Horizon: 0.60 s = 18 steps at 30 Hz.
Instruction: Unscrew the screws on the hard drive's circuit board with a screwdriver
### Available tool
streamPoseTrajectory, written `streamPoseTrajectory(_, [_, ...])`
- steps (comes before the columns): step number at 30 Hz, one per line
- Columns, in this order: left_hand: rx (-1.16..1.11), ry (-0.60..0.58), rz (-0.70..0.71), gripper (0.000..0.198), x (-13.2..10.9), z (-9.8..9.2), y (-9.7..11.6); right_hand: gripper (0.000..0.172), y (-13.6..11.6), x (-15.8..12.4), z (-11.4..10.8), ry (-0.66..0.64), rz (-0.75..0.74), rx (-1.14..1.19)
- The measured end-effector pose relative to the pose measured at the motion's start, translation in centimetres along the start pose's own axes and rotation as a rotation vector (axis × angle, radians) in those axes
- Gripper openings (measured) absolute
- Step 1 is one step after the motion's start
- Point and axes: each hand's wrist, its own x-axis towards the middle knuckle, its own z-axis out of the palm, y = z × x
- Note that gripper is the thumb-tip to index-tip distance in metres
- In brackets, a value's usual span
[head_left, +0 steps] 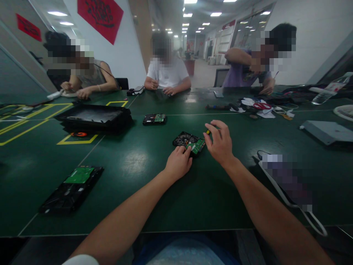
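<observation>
A hard drive [185, 139] with a green circuit board [196, 146] facing up lies on the table in front of me. My left hand [179, 162] holds it down, its curled fingers on the near edge and board. Just right of the drive, my right hand [222, 142] pinches a small screwdriver with a yellow and black handle [208, 131], its shaft slanting down toward the board's right end. The screwdriver's tip is too small to make out. A second hard drive [154, 119] lies farther back, and a third [70, 189] sits at the near left.
On the green table [132, 202] are a black tray [96, 117] at left, a phone with a strap [286, 184] and grey metal box [328, 132] at right. Scraps and cables [261, 105] lie behind, near a bottle [328, 90]. Three people sit across.
</observation>
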Motion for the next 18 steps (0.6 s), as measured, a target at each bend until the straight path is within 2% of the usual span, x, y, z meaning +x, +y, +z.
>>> streamPoseTrajectory(7, [0.011, 0.015, 0.005, 0.052, 0.0, 0.23, 0.05, 0.036, -0.38, 0.03, 0.03, 0.03, -0.022, -0.014])
streamPoseTrajectory(18, [0.008, 0.013, 0.012, 0.052, 0.06, 0.29, -0.09, 0.042, -0.36, 0.01, 0.11, 0.04, 0.012, 0.073])
